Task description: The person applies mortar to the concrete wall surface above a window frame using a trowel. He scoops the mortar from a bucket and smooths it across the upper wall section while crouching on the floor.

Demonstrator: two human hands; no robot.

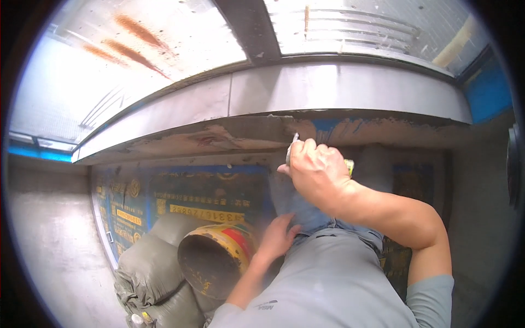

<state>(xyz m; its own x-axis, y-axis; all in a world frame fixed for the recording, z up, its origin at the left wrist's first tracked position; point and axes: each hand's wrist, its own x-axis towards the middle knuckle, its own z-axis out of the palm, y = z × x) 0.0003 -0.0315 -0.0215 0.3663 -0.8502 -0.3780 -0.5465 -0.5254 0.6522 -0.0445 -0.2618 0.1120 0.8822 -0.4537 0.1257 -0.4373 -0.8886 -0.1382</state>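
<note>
My right hand [317,167] is closed around a scraper or trowel [348,167] with a yellow-green end and pale metal showing above the fingers. It is held at the rough strip [257,131] under the window ledge, where grey filler meets pinkish and blue patches. The tool's blade is mostly hidden by the hand. Lower down, my left hand [279,232] rests open with slightly curled fingers beside my jeans [309,218], holding nothing visible. Just left of it lies a yellow-and-red bucket [216,259], tilted with its dark interior showing.
Stained windows [131,49] rise above a pale ledge [273,87]. Several grey sacks [150,262] are piled at lower left beside the bucket. Printed green-and-blue protective sheeting [136,191] covers the surface below the strip. Grey side walls [49,218] flank the space, with a dark object [511,164] at far right.
</note>
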